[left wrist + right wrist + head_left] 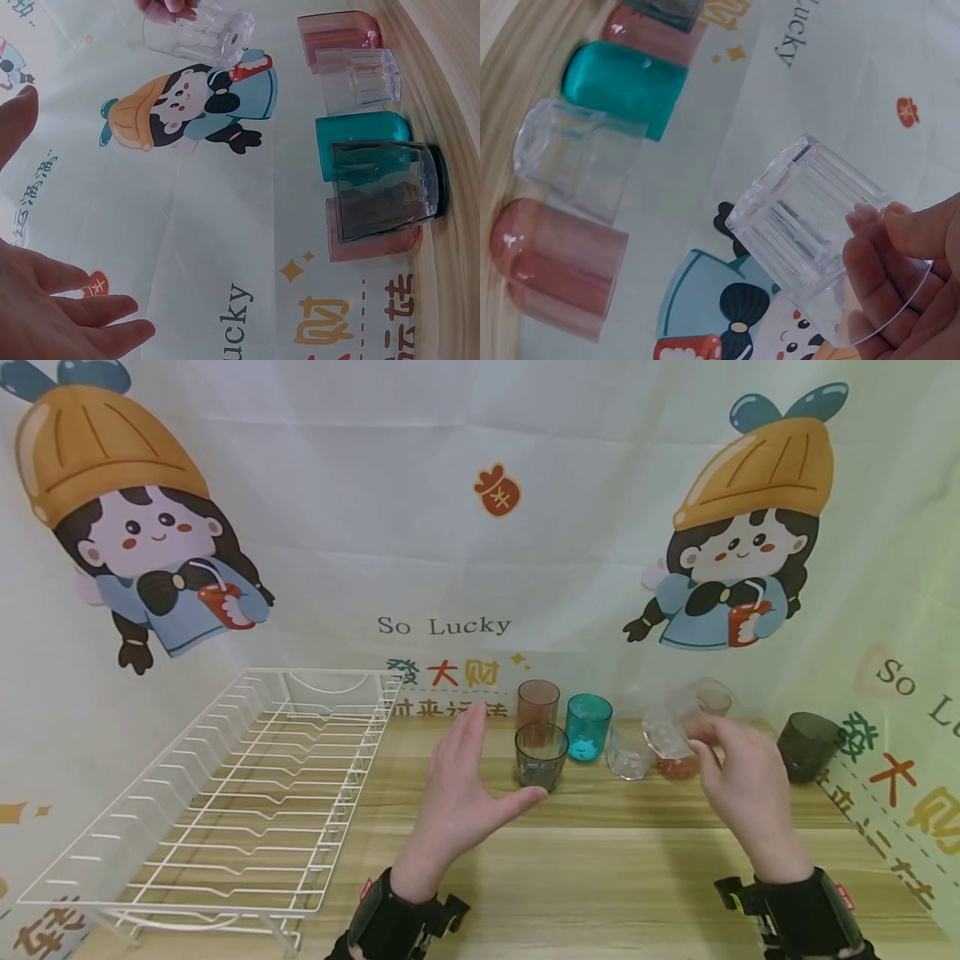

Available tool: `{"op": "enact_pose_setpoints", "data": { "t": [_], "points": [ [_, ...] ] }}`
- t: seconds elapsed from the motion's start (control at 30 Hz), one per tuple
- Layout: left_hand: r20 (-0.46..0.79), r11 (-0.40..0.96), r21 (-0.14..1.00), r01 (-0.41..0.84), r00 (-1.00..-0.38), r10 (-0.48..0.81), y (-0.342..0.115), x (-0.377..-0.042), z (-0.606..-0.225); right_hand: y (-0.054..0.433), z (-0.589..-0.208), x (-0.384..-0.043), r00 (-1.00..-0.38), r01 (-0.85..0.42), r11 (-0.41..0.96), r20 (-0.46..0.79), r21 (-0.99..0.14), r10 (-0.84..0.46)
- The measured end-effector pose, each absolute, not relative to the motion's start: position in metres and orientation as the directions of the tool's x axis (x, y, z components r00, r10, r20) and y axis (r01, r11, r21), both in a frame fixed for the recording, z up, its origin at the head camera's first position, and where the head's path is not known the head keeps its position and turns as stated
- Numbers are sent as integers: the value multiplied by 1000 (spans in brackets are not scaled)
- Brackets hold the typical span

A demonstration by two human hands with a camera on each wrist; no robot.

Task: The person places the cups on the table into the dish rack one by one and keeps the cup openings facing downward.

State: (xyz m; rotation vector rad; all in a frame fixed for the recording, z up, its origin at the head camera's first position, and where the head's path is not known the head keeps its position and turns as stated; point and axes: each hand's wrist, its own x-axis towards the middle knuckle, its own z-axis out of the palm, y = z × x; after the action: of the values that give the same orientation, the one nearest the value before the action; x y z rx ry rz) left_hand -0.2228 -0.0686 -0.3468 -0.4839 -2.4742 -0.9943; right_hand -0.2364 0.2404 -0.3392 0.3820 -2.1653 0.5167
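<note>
My right hand (750, 785) pinches a clear plastic cup (810, 232) near its rim. That cup is lifted and tilted, its thick base turned toward the left. My left hand (461, 789) hovers with fingers and thumb spread, holding nothing. A grey see-through cup (541, 758) stands just beyond its thumb. Behind it are a pink cup (537, 697) and a teal cup (588, 727). Farther right come another clear cup (628, 753) and a reddish-pink cup (677, 767), partly hidden by the held cup.
A white wire dish rack (255, 814) stands on the left of the wooden table (585, 877). At the far right is a dark grey cup (808, 747) by the printed cloth. The cloth (585, 593) hangs behind the cups. Another pinkish cup (712, 696) shows behind my right hand.
</note>
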Motion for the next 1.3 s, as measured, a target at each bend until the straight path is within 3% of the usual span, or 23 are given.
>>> {"op": "enact_pose_setpoints", "data": {
  "t": [0.43, 0.77, 1.3],
  "points": [
    [539, 587, 643, 493, -835, 110, -68, -226, -341, 214, -331, -239, -529, -526, 811, 846, -257, -74],
    [470, 529, 725, 441, -878, 88, -63, -226, -331, 196, -325, -239, -534, -556, 778, 843, -293, -65],
    [457, 485, 759, 434, -886, 79, -55, -231, -322, 172, -316, -227, -521, -617, 695, 853, -369, -11]
  ]
}}
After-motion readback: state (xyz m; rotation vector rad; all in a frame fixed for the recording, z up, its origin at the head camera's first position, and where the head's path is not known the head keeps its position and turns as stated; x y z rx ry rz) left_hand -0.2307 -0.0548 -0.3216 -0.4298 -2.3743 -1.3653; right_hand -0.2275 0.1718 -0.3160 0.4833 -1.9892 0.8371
